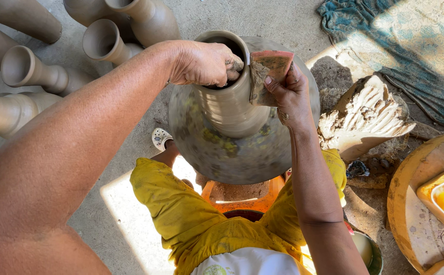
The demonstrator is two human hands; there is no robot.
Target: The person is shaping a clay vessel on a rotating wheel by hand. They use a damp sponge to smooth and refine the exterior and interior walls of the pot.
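We note: clay vase (230, 102) at wheel (242, 153) centre, body formed. Left hand (201, 63) fingers hooked inside rim; right hand (288, 94) pinching rib tool (271, 66) against wall. Smoothing unfinished, vase not yet removed.

Pot (229, 109) on wheel (242, 158), vases (33, 71) left.
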